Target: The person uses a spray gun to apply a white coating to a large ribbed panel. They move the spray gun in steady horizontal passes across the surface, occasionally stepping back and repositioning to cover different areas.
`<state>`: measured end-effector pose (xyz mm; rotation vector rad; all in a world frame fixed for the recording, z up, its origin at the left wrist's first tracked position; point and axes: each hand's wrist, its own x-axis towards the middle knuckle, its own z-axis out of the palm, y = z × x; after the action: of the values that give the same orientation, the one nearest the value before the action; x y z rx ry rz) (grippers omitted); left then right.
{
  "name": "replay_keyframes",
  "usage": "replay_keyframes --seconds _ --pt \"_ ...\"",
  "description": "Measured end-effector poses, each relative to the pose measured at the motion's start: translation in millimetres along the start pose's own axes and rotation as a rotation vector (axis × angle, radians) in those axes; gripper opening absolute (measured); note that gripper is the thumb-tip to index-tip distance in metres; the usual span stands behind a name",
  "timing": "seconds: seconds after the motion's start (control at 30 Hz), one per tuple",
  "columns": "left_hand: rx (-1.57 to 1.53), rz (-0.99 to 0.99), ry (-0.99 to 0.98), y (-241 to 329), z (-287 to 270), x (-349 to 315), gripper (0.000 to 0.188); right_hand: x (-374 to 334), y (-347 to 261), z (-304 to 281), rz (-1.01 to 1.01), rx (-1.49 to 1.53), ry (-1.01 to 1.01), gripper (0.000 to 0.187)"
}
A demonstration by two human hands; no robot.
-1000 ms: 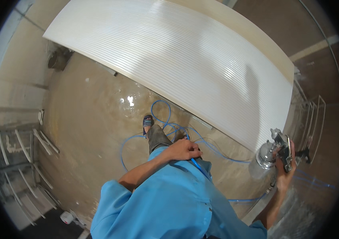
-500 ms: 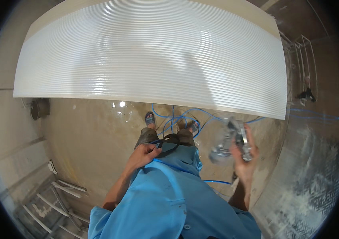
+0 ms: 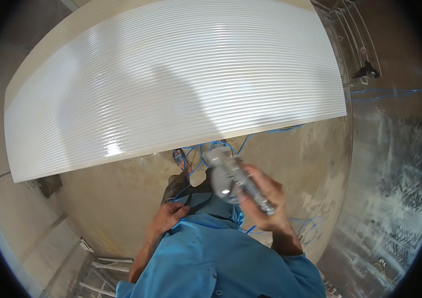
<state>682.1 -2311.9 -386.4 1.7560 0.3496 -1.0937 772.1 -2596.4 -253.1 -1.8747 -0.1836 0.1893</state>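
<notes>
My right hand [image 3: 269,201] is wrapped round the handle of a metal spray gun [image 3: 243,179] with a clear cup. The gun is slightly blurred and sits in front of my waist, its head toward the panel's near edge but apart from it. A large white ribbed panel [image 3: 181,74] with a glossy surface spans the upper part of the view. My left hand [image 3: 168,216] rests closed at the hem of my blue shirt [image 3: 191,253]. What its fingers pinch is hidden, though a blue hose and the shirt cloth lie right beside it.
Blue hose [image 3: 240,144] lies in loops on the floor round my feet, partly under the panel. A bucket [image 3: 49,186] stands below the panel's left corner. A wire rack [image 3: 350,30] is at the far right, and pale bars [image 3: 106,268] lie at lower left.
My right hand has brought the spray gun leftward, in front of my body. The view has turned, so the panel now slants and sits further left. My left hand stays closed at my waist.
</notes>
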Motion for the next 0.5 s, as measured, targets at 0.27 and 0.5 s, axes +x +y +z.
replay_keyframes --seconds 0.27,0.5 --pt "0.019 0.053 -0.059 75.7 53.1 61.6 0.035 -7.1 72.4 -165.9 -0.019 -0.497 0.616 0.055" --pt "0.077 -0.017 -0.083 115.6 81.4 88.6 0.033 8.1 83.2 -254.6 0.199 -0.46 0.81 0.056"
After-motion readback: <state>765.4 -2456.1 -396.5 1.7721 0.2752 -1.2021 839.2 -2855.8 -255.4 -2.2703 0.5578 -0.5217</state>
